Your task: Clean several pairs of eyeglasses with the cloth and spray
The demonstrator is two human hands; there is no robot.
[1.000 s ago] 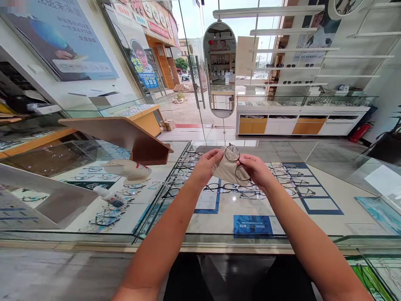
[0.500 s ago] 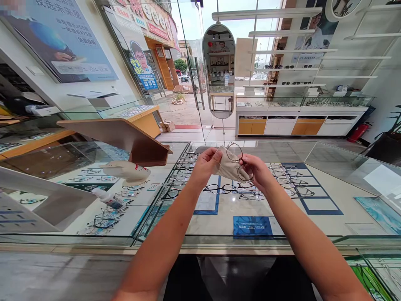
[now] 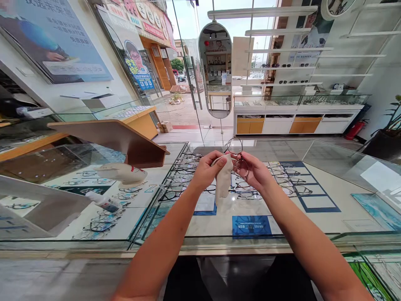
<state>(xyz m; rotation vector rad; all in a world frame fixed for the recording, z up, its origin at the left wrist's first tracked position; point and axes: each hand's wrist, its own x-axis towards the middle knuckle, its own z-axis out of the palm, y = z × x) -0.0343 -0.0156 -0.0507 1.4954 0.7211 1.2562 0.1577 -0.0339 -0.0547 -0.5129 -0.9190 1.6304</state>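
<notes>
Above the glass display counter (image 3: 216, 228), my left hand (image 3: 209, 169) pinches a beige cleaning cloth (image 3: 223, 184), whose lower end hangs down. My right hand (image 3: 254, 170) grips a pair of round thin-rimmed eyeglasses (image 3: 235, 145), held on end with one lens above the other. The cloth's upper edge is close against the glasses near the bridge; whether it touches a lens I cannot tell. Beneath the hands, several rows of eyeglass frames (image 3: 175, 184) lie in the counter, partly hidden by my hands and the cloth.
A blue leaflet (image 3: 251, 226) is in front of me. On the left are a white spray bottle (image 3: 103, 202), a cream-coloured figure (image 3: 123, 173), a brown wooden stand (image 3: 138, 146) and a white box (image 3: 40, 209). An oval mirror (image 3: 216, 71) stands beyond the counter.
The cloth was spread behind the glasses; now it hangs folded from my left hand. My right hand still holds the glasses, slightly turned. The whole view has shifted a little.
</notes>
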